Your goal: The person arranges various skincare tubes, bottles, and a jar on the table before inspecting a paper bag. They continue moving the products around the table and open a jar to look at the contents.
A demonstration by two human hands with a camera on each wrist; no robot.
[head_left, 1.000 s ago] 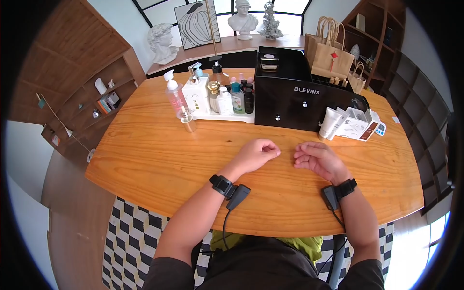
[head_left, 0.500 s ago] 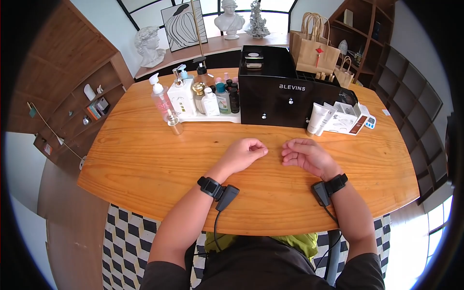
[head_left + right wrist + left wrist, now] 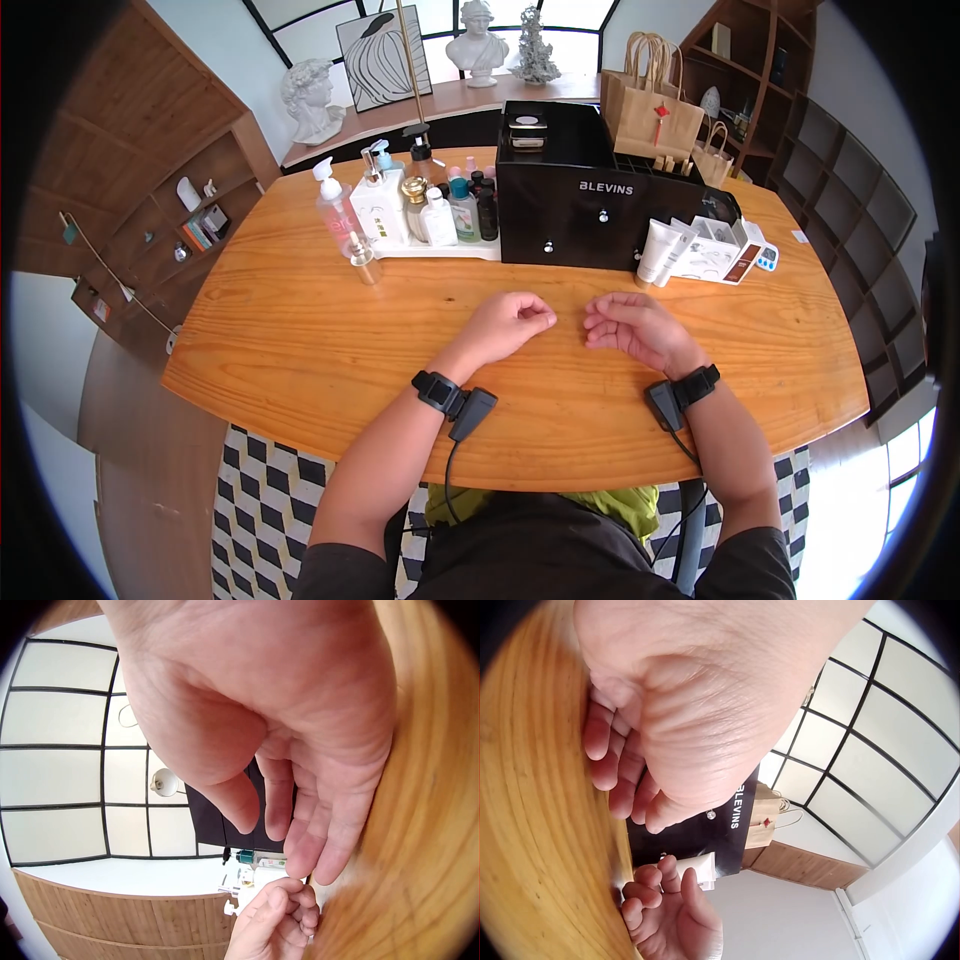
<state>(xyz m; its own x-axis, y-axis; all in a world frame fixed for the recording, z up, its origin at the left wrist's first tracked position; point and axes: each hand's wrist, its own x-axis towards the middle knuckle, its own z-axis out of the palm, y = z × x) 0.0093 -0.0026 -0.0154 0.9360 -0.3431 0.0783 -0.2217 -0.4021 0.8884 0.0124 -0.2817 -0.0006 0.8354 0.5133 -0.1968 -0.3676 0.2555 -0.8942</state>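
Left hand (image 3: 508, 327), fingers loosely curled, empty, on smooth, wavy-grained wooden table (image 3: 300, 350).

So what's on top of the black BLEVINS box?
A small dark case and small tan items are on the black box; the base of the large paper bag is hidden.

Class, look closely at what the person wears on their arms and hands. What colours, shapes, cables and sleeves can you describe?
Both arms have short, dark sleeves. Each wrist wears a black strap with a buckle-like block, and a dark, wedge-shaped unit sits beside it with a thin black cable running from it. The left hand and right hand are bare, without gloves or visible rings.
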